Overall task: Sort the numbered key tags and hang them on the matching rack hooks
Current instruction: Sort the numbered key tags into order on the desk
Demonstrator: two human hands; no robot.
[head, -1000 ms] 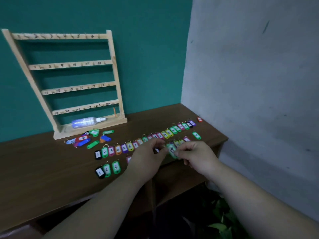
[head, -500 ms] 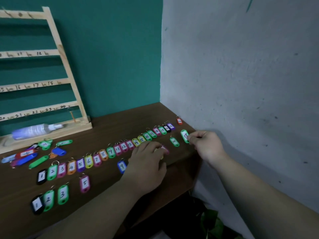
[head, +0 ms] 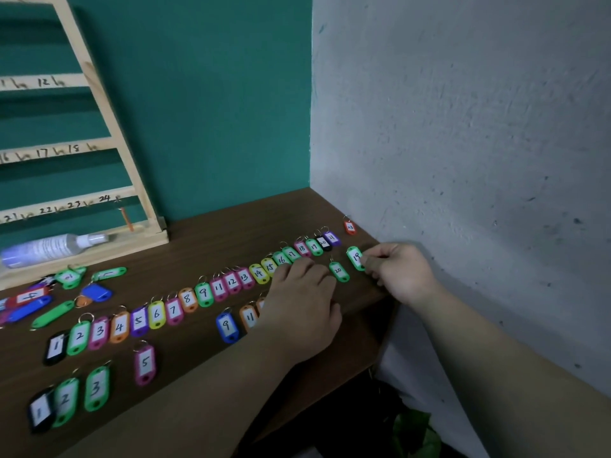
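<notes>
A long row of numbered key tags (head: 205, 294) runs diagonally across the brown table (head: 211, 242), from 1 at the left to 21 at the right. My right hand (head: 401, 272) pinches a green tag marked 19 (head: 356, 257) at the table's right end. A green tag 20 (head: 339, 271) lies just left of it. My left hand (head: 299, 304) rests flat, palm down, on the table and covers some tags of a second row beside the blue 9 (head: 227, 326) and orange 11 (head: 249, 317). The wooden rack (head: 109, 127) stands at the back left.
A clear bottle (head: 53, 247) lies on the rack's base. Loose unsorted tags (head: 69, 277) are piled in front of it. An orange tag (head: 349, 226) sits alone near the grey wall. The table's edge drops off right under my right hand; a plant (head: 413, 434) is below.
The view swung right and closer. My right hand carried the green tag 19 to the table's right end, and my left hand settled flat on the table.
</notes>
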